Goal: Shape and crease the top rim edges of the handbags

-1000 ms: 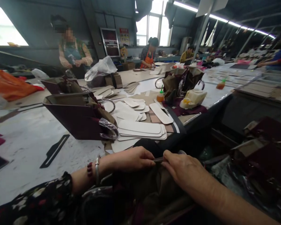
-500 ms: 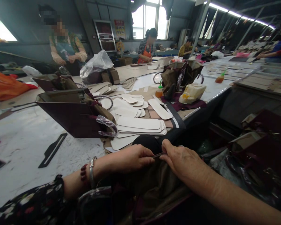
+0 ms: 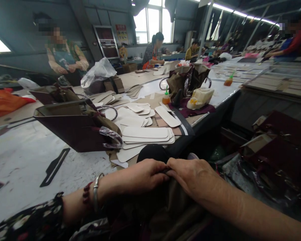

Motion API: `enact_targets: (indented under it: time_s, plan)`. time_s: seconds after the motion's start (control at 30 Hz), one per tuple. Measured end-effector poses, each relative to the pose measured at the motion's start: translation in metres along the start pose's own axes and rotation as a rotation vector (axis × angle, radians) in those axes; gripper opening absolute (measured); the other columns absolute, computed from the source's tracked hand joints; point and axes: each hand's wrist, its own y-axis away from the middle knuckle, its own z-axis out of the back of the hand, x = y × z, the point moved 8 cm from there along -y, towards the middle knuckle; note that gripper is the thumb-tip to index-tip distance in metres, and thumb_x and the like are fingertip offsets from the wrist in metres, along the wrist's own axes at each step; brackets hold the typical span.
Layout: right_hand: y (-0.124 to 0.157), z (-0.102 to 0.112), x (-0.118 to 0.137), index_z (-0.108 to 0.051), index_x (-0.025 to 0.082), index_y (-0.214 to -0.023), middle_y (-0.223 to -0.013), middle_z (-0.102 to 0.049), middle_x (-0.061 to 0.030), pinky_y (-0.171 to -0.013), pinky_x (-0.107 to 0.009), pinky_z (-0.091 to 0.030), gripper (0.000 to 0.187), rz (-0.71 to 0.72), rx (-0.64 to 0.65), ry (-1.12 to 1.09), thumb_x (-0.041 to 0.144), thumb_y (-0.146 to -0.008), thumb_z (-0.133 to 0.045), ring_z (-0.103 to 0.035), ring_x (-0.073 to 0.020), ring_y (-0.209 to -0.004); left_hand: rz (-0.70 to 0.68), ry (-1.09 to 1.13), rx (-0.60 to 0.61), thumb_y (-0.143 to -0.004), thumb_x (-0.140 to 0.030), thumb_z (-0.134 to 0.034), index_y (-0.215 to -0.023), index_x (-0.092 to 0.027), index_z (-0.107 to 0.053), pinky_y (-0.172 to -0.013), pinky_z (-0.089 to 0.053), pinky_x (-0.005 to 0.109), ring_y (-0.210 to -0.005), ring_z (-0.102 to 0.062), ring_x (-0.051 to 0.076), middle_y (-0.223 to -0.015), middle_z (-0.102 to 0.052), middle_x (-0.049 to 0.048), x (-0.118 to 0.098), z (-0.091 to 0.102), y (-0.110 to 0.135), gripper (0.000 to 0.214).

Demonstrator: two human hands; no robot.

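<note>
A dark handbag (image 3: 175,207) with a brownish lining lies low in front of me, its lower part lost in shadow. My left hand (image 3: 150,174) pinches the bag's edge between thumb and fingers. Right beside it, my right hand (image 3: 193,174) grips the same edge, the fingertips of both hands nearly meeting. Just beyond the hands is a round black object (image 3: 153,153), partly covered by them. White oblong panels (image 3: 146,132) lie stacked on the table past it. To their left stands a maroon handbag (image 3: 65,129) with a plastic-wrapped handle.
The white table (image 3: 17,160) carries a flat black template (image 3: 54,167). Farther back are a glue bottle (image 3: 166,97), a whitish jug (image 3: 200,97) and another handbag (image 3: 188,78). Maroon bags (image 3: 286,140) are piled at right. Co-workers, including one in an apron (image 3: 65,58), stand or sit around.
My hands have come closer together along the bag's edge, hiding the strip between them. The view has shifted slightly to the right.
</note>
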Motion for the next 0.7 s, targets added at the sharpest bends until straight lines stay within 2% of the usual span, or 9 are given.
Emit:
enact_targets:
  time_s: [0.1, 0.17, 0.27, 0.37, 0.57, 0.7]
  plan:
    - [0.012, 0.000, -0.004, -0.054, 0.023, -0.089, -0.068, -0.065, 0.0010, -0.054, -0.026, -0.038, 0.009, 0.018, -0.139, -0.001, 0.022, -0.080, -0.052, -0.061, -0.0165, -0.056, 0.014, 0.054, -0.030, -0.083, -0.023, -0.041, -0.100, -0.016, -0.058, -0.075, -0.041, 0.023, -0.085, -0.056, 0.017, -0.096, -0.063, 0.0020, 0.001, -0.002, -0.005, 0.026]
    - [0.022, 0.007, -0.004, -0.054, 0.020, -0.091, -0.067, -0.065, -0.0017, -0.048, -0.024, -0.037, 0.012, 0.054, -0.289, 0.074, 0.020, -0.079, -0.053, -0.060, -0.0158, -0.052, 0.004, 0.073, -0.025, -0.083, -0.023, -0.041, -0.102, -0.017, -0.059, -0.076, -0.041, 0.023, -0.086, -0.056, 0.017, -0.097, -0.063, 0.0016, -0.002, -0.004, -0.005, 0.027]
    - [0.033, 0.015, -0.005, -0.054, 0.017, -0.088, -0.061, -0.063, -0.0031, -0.039, -0.023, -0.032, 0.009, 0.077, -0.443, 0.178, 0.019, -0.083, -0.047, -0.059, -0.0153, -0.047, 0.007, 0.048, -0.050, -0.083, -0.026, -0.041, -0.102, -0.017, -0.060, -0.076, -0.041, 0.023, -0.085, -0.056, 0.017, -0.096, -0.064, 0.0020, -0.005, -0.004, -0.005, 0.028]
    - [0.034, 0.014, -0.009, -0.055, 0.018, -0.087, -0.057, -0.062, -0.0018, -0.038, -0.023, -0.031, 0.011, 0.037, -0.429, 0.223, 0.019, -0.083, -0.044, -0.057, -0.0145, -0.044, 0.031, 0.026, -0.064, -0.082, -0.027, -0.042, -0.100, -0.017, -0.061, -0.074, -0.042, 0.023, -0.081, -0.057, 0.017, -0.093, -0.065, 0.0025, -0.005, -0.004, -0.006, 0.028]
    - [0.029, 0.010, -0.015, -0.059, 0.022, -0.086, -0.083, -0.067, -0.0019, -0.042, -0.023, -0.035, 0.015, -0.007, -0.344, 0.157, 0.013, -0.078, -0.050, -0.060, -0.0124, -0.051, 0.018, 0.028, -0.047, -0.082, -0.027, -0.042, -0.099, -0.016, -0.062, -0.072, -0.042, 0.022, -0.077, -0.057, 0.016, -0.092, -0.065, 0.0019, -0.004, -0.005, -0.009, 0.028]
    - [0.025, 0.010, -0.017, -0.059, 0.022, -0.086, -0.077, -0.067, -0.0005, -0.043, -0.023, -0.034, 0.014, -0.025, -0.334, 0.147, 0.014, -0.078, -0.051, -0.059, -0.0127, -0.050, 0.024, 0.034, -0.046, -0.082, -0.027, -0.042, -0.099, -0.016, -0.062, -0.072, -0.041, 0.022, -0.078, -0.057, 0.016, -0.092, -0.065, 0.0019, -0.002, -0.006, -0.008, 0.028]
